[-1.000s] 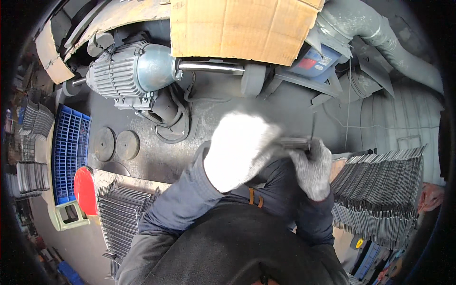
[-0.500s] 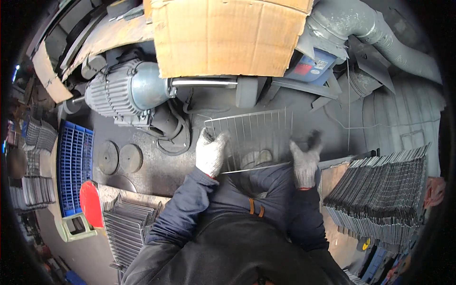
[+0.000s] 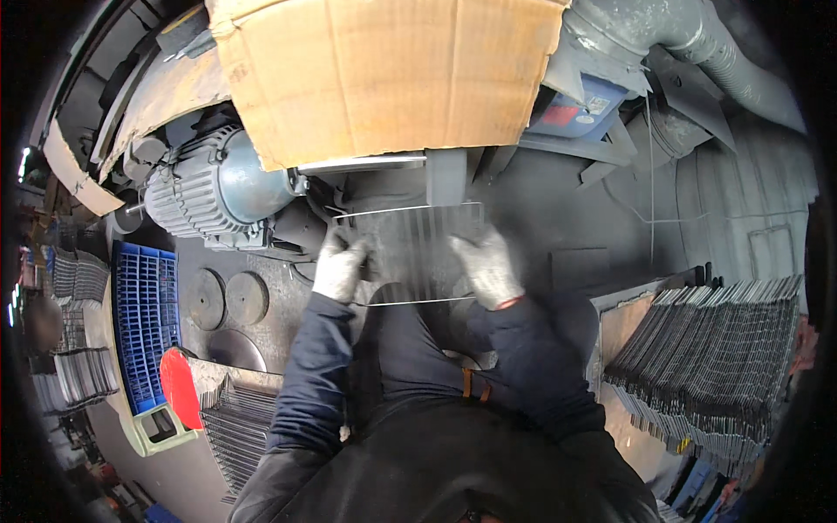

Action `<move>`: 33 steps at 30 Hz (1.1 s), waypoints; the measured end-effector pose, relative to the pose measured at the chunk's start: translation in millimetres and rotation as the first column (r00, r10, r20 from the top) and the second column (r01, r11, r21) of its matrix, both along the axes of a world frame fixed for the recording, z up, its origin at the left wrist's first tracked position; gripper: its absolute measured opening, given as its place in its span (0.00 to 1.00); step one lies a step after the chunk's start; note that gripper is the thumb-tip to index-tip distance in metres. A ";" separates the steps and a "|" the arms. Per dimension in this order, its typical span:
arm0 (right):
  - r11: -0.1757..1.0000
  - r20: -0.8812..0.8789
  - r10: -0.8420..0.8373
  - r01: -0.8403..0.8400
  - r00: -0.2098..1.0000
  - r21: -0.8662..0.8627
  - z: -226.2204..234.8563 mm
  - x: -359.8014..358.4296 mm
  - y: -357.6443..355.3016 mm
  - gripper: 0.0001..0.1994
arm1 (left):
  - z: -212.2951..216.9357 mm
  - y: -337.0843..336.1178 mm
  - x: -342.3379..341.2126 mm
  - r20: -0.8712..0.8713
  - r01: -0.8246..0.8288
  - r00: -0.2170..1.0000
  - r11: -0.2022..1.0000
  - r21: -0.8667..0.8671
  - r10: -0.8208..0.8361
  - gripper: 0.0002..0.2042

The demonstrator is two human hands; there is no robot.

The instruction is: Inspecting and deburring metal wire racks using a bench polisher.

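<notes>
A rectangular wire rack [image 3: 408, 207] is held level over my lap, its thin bars blurred. My left hand [image 3: 340, 268], in a whitish knit glove, is closed on its left end. My right hand [image 3: 490, 268], gloved the same way, grips the right end, with the fingertips smeared by motion. Just beyond the rack's far edge is a grey wheel [image 3: 446, 177] on a bright metal shaft [image 3: 366, 163]. The shaft runs toward a ribbed electric motor [image 3: 209, 187] at the left. Cardboard [image 3: 384, 78] hangs over the shaft and hides part of it.
A tall stack of wire racks [image 3: 706, 357] stands at right; more racks [image 3: 240, 427] lean at lower left. Also at left are a blue plastic crate [image 3: 146, 322], a red disc [image 3: 180, 390] and two round discs [image 3: 247, 298] on the floor. A grey duct [image 3: 680, 30] bends across the upper right.
The rack and both hands have moved left. My right hand has come inward from beside the rack onto its right end. The whole view has shifted slightly.
</notes>
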State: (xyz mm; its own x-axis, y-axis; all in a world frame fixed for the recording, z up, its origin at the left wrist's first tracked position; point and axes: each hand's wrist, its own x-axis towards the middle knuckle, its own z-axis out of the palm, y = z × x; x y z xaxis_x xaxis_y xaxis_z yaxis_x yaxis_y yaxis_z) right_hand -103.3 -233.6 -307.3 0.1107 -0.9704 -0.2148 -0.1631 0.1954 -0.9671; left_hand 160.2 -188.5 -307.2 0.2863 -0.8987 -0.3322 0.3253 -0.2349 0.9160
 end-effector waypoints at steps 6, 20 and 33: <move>0.991 0.076 -0.121 0.116 0.990 0.067 30.0 -66.6 2.5 0.10 | -15.9 -23.0 -58.4 0.236 0.204 0.949 0.978 0.044 -0.208 0.14; 0.967 0.066 -0.112 0.094 0.991 0.238 38.7 -62.0 -6.9 0.11 | 43.7 -26.4 -45.0 0.203 0.333 0.893 0.894 0.300 -0.401 0.13; 0.949 0.254 0.158 -0.218 0.954 0.229 49.7 -35.4 -9.9 0.12 | 44.1 -8.8 24.3 -0.396 0.290 0.893 0.946 0.142 -0.214 0.11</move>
